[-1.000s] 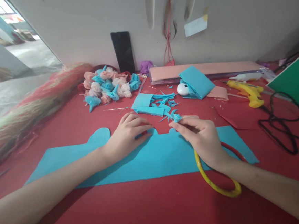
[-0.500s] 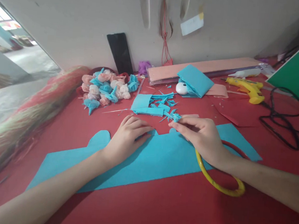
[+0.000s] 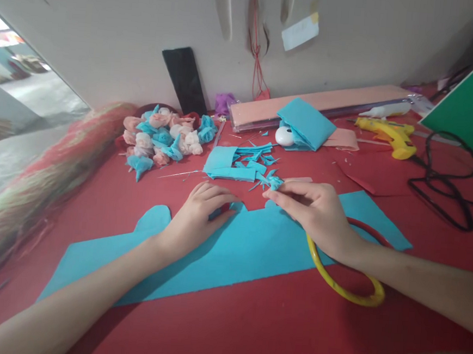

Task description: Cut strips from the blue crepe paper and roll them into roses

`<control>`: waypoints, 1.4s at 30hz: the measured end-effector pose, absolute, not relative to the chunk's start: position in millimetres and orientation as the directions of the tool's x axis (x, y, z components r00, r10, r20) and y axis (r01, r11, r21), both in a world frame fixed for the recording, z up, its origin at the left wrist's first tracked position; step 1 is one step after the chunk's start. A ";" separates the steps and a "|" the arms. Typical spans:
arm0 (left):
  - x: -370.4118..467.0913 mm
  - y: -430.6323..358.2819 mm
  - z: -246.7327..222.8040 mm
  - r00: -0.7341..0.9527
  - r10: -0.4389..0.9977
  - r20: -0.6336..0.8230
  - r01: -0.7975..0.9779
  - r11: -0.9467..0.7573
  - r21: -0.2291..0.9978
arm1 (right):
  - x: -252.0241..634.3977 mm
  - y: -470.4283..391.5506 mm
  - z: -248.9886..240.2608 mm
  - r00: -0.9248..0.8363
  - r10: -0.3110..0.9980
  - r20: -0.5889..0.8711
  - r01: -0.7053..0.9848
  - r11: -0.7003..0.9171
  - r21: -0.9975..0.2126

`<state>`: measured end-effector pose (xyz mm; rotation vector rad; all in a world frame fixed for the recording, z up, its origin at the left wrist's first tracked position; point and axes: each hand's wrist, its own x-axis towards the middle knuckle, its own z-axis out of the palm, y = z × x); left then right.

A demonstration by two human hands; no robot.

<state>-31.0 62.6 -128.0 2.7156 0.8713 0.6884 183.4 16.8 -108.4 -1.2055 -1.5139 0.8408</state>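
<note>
Between the thumb and fingertips of my right hand (image 3: 319,213) is a small blue paper flower (image 3: 274,181), its pointed tips facing left. My left hand (image 3: 200,215) rests on a long blue paper sheet (image 3: 234,253), fingers curved and a little apart, with nothing seen in them. Folded blue paper (image 3: 220,159) and cut blue strips lie just beyond both hands. A yellow-handled tool (image 3: 344,292) sits under my right wrist, on the sheet and the red surface. A heap of pink, white and blue paper flowers (image 3: 161,135) stands at the back left.
A yellow glue gun (image 3: 399,136) with a black cord (image 3: 428,178) lies at the right. A dark phone (image 3: 184,80) leans on the wall. A folded blue packet (image 3: 306,125) and a white round object (image 3: 284,136) sit at the back.
The whole view has shifted slightly, with things appearing a little further left and up. My right hand still holds the blue flower, and both hands keep nearly the same pose.
</note>
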 end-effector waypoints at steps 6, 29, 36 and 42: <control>-30.7 63.9 -127.7 0.712 0.606 0.354 0.495 -0.791 0.359 | 184.3 16.3 -110.6 -0.033 0.961 0.275 0.269 0.274 -0.923; -28.4 63.5 -128.2 0.708 0.601 0.372 0.472 -0.794 0.384 | 185.7 17.7 -109.7 -0.025 0.965 0.260 0.261 0.257 -0.930; -28.4 62.0 -129.4 0.726 0.564 0.393 0.462 -0.824 0.329 | 185.8 17.4 -110.3 -0.025 0.967 0.254 0.258 0.252 -0.933; -29.9 61.8 -131.4 0.726 0.565 0.392 0.478 -0.824 0.302 | 185.4 17.4 -112.5 -0.033 0.969 0.246 0.204 0.247 -0.947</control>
